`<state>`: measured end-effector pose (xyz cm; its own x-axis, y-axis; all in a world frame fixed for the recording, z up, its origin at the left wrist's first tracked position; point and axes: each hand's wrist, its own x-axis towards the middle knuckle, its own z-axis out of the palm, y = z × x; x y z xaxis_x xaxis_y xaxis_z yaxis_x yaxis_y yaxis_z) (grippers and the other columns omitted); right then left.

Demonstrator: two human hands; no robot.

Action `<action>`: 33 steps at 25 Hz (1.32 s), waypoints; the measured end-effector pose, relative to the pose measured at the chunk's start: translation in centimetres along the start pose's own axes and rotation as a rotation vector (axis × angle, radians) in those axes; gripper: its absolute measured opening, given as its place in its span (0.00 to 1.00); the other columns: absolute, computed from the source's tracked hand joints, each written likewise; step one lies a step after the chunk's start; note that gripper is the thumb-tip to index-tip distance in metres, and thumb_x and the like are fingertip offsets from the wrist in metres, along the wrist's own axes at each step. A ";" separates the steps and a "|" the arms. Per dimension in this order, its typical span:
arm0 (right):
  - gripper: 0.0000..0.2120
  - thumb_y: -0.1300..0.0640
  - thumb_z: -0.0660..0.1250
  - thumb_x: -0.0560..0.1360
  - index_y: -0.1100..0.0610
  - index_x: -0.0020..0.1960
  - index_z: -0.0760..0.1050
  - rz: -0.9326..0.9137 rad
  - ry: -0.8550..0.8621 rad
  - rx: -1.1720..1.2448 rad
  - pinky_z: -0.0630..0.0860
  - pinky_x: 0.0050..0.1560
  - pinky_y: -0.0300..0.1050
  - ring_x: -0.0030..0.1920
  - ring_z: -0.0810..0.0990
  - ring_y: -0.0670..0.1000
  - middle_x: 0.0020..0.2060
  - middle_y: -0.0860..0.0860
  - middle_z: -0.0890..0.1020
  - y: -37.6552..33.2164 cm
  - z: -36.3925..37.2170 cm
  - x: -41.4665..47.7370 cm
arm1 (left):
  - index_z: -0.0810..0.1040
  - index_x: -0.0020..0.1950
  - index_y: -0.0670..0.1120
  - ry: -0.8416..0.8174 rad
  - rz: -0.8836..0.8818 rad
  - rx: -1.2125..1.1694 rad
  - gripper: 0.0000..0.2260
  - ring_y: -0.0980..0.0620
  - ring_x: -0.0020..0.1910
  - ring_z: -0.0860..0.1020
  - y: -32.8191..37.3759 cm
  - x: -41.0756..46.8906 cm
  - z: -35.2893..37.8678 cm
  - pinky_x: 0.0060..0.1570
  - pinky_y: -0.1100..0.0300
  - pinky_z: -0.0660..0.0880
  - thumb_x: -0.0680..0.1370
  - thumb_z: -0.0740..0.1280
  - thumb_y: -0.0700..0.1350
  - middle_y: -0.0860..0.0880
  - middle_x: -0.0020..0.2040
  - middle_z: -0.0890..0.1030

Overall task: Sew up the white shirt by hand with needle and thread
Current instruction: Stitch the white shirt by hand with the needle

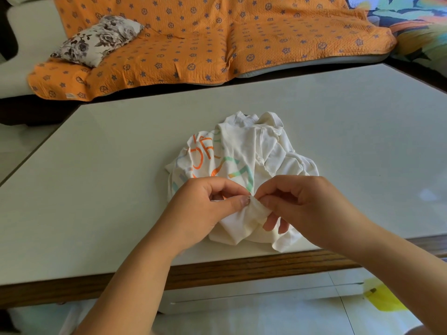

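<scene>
The left hand (212,201) and right hand (302,204) each pinch a fold of the crumpled white printed shirt (244,151), at 6 o'clock on the pale worktop (96,165). Keep the fold taut; needle not discernible.

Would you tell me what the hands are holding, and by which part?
The left hand and right hand both pinch a fold at the near edge of the white shirt.

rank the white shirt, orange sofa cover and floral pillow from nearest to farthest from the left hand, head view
1. white shirt: pinched by the left hand, on the table.
2. orange sofa cover: beyond the table's far edge.
3. floral pillow: far left, lying on that cover.
</scene>
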<state>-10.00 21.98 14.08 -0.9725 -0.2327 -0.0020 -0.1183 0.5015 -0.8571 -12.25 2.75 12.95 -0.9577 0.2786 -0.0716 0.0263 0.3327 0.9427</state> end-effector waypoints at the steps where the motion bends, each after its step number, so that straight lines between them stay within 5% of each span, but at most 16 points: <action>1: 0.08 0.59 0.66 0.78 0.48 0.45 0.80 0.006 0.003 0.042 0.73 0.33 0.29 0.28 0.79 0.42 0.31 0.49 0.84 0.0 0.0 0.0 | 0.86 0.41 0.57 -0.001 -0.008 -0.060 0.06 0.55 0.46 0.82 0.0 0.0 0.2 0.53 0.58 0.77 0.65 0.74 0.53 0.53 0.42 0.86; 9: 0.10 0.60 0.70 0.75 0.46 0.43 0.84 0.018 0.054 0.187 0.77 0.34 0.35 0.32 0.82 0.44 0.33 0.47 0.85 0.7 0.3 0.6 | 0.85 0.38 0.52 0.018 -0.058 -0.259 0.08 0.56 0.42 0.81 -0.2 0.1 0.7 0.48 0.60 0.74 0.61 0.75 0.51 0.51 0.39 0.84; 16: 0.10 0.60 0.66 0.78 0.46 0.50 0.81 -0.080 0.106 0.097 0.79 0.42 0.33 0.37 0.84 0.42 0.36 0.46 0.85 0.4 1.2 -0.2 | 0.85 0.41 0.52 0.046 -0.075 -0.236 0.09 0.49 0.45 0.82 -0.4 0.3 1.5 0.54 0.51 0.76 0.63 0.74 0.53 0.45 0.43 0.85; 23: 0.06 0.56 0.62 0.80 0.47 0.46 0.75 -0.104 0.242 0.005 0.76 0.35 0.34 0.34 0.82 0.42 0.40 0.39 0.83 0.6 1.2 0.3 | 0.86 0.43 0.53 0.031 -0.124 -0.210 0.10 0.50 0.48 0.83 -0.3 0.3 1.4 0.56 0.52 0.76 0.64 0.75 0.54 0.49 0.43 0.86; 25: 0.06 0.57 0.60 0.81 0.52 0.46 0.73 -0.088 0.293 0.165 0.72 0.28 0.37 0.29 0.79 0.46 0.43 0.43 0.84 0.5 0.7 0.8 | 0.87 0.42 0.53 0.033 -0.140 -0.207 0.10 0.51 0.48 0.83 -0.3 0.3 1.3 0.56 0.53 0.76 0.64 0.75 0.54 0.50 0.44 0.86; 29: 0.06 0.61 0.58 0.82 0.58 0.46 0.69 0.118 0.238 0.942 0.69 0.22 0.36 0.23 0.74 0.49 0.38 0.54 0.85 0.5 -1.5 2.4 | 0.87 0.43 0.52 0.015 -0.148 -0.197 0.09 0.51 0.50 0.83 -0.5 0.4 1.3 0.57 0.56 0.76 0.65 0.75 0.53 0.50 0.45 0.86; 33: 0.06 0.63 0.59 0.81 0.58 0.46 0.71 0.182 0.345 1.224 0.82 0.36 0.43 0.34 0.84 0.53 0.30 0.54 0.80 2.0 -3.7 4.0 | 0.87 0.43 0.54 -0.002 -0.155 -0.166 0.09 0.53 0.51 0.82 -0.8 0.5 0.9 0.58 0.58 0.75 0.64 0.74 0.53 0.51 0.46 0.86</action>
<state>-14.85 25.15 14.21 -0.9782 0.0772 -0.1927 0.1024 -0.6281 -0.7714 -12.44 3.44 11.85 -0.9460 0.2374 -0.2206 -0.1690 0.2194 0.9609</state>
